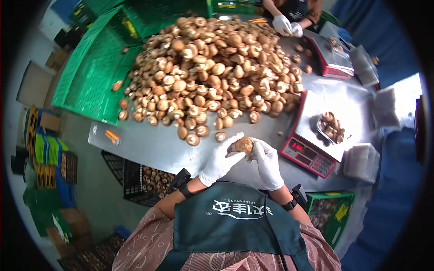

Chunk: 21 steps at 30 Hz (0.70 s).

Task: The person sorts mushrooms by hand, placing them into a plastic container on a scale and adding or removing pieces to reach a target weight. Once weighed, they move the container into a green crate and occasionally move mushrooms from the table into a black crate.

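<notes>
My left hand [220, 161], in a white glove, has its fingers round the left side of a brown mushroom [244, 145]. On the mushroom's right side, my right hand [266, 163], also gloved in white, grips it with the fingertips. The mushroom is held above the near edge of the metal table [181, 152]. Beyond my hands lies a big pile of brown mushrooms [212, 81]. To the right, a red scale [302, 152] with a lit display carries a small tray of mushrooms [331, 128].
A green crate [90, 72] lies tipped at the left. An orange-handled tool [112, 136] is near the left corner. Clear plastic trays [361, 162] are stacked at the right. Across the table, a co-worker's gloved hands [287, 27] are beside a second scale [332, 56].
</notes>
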Motion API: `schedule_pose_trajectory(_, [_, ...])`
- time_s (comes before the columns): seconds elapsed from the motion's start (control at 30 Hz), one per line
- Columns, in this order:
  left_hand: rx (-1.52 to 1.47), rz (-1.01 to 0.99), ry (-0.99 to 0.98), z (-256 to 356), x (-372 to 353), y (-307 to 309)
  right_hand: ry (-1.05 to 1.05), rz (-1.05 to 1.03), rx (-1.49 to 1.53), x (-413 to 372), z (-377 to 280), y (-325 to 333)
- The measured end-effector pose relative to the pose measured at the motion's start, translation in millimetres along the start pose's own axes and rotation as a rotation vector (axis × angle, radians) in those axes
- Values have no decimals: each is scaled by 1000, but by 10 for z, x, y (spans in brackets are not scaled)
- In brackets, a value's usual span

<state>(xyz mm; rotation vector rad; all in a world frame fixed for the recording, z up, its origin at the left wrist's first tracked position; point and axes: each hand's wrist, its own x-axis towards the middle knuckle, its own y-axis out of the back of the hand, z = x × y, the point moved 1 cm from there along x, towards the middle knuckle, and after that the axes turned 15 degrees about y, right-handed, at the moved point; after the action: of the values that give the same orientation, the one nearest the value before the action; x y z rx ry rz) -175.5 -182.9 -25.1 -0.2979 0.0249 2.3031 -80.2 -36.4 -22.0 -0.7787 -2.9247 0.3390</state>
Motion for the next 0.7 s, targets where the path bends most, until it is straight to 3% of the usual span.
schedule_pose_trajectory(0.1, [-73, -139, 95, -60, 193, -151, 5, 121, -75, -122, -63, 223])
schedule_pose_trajectory(0.17, [-846, -470, 553, -388, 405, -170, 7, 194, -126, -195, -79, 373])
schedule_pose_trajectory(0.2, [-834, -491, 562, -441, 473, -204, 1, 238, -171, -228, -82, 457])
schedule_pose_trajectory(0.27, [-1041, -573, 782, -480, 565, -298, -8, 283, -174, -292, -97, 611])
schedule_pose_trajectory(0.4, [-1073, -610, 885, -437, 666, -489, 8, 349, -187, -348, -114, 813])
schedule_pose_trajectory(0.53, [-1075, -652, 892, -405, 686, -605, 13, 355, -220, -296, -169, 879])
schedule_pose_trajectory(0.63, [-929, -488, 826, -288, 552, -518, -3, 341, -188, -261, -152, 924])
schedule_pose_trajectory(0.7, [-151, -75, 346, -122, 327, -224, -11, 309, -205, -242, -164, 960])
